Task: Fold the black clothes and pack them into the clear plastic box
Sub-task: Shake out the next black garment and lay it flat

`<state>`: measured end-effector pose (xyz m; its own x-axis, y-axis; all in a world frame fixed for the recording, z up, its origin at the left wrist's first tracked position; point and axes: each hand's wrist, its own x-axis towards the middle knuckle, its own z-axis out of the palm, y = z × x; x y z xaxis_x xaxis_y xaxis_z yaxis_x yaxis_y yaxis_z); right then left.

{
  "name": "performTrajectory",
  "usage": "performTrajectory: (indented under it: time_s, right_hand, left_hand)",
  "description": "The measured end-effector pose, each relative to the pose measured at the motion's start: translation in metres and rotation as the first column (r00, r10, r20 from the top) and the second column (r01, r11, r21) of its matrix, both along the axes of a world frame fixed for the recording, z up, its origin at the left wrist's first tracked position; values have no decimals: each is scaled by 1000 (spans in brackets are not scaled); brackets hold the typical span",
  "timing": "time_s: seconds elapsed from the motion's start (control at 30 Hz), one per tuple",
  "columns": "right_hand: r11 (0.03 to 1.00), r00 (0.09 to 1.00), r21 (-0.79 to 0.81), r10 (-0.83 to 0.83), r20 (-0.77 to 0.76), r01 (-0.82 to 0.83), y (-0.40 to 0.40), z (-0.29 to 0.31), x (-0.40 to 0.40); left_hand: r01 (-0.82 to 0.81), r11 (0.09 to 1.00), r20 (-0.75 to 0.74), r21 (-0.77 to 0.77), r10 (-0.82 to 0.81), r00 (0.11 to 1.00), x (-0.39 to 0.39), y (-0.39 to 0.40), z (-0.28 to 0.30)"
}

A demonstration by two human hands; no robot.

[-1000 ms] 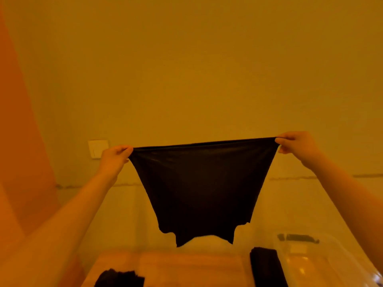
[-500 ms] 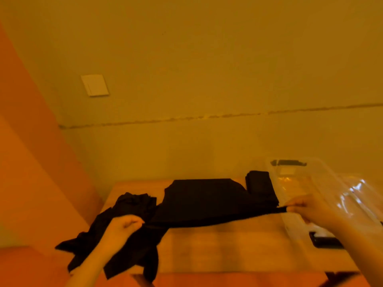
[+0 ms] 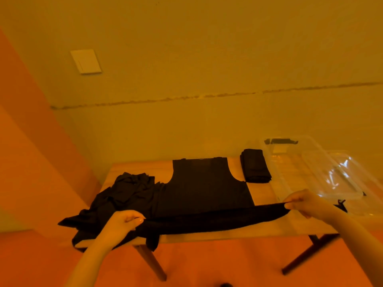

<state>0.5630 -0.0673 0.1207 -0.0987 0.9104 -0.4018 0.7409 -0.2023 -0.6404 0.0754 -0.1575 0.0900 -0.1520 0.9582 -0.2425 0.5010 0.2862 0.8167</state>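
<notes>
A black sleeveless top lies spread flat on the wooden table, straps toward the wall. My left hand pinches its near hem at the left corner, and my right hand pinches the hem at the right corner, holding it stretched along the table's front. A crumpled pile of black clothes lies at the left, partly under the top and hanging over the table edge. A folded black garment rests beside the clear plastic box at the right.
The box's clear lid lies over the box at the far right. A wall with a light switch stands right behind the table. The table's legs stand on an orange floor.
The top was held up in the air a second ago; both hands have since brought it down and spread it flat on the table, still pinching its hem. The camera has tilted downward.
</notes>
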Motion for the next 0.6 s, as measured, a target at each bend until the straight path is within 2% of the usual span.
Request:
performTrajectory:
  time_s: [0.13,0.2,0.43,0.6]
  right_hand:
    - [999,1000,-31,13,25,-12,2,8,-9]
    - [999,1000,-50,13,28,-11,-4,7,-9]
    - [997,997,-26,-76,-4,76,-30,-5,-6]
    - [992,992,-1,-127,-13,127,-45,-13,-7]
  left_hand:
    - [136,990,-54,-41,-139,989,-3,7,15]
    - [155,987,-51,-53,-158,986,-6,3,14]
    - [-64,998,96,15,62,993,-4,-16,-13]
    - [-82,995,84,52,78,993,4,-29,-24]
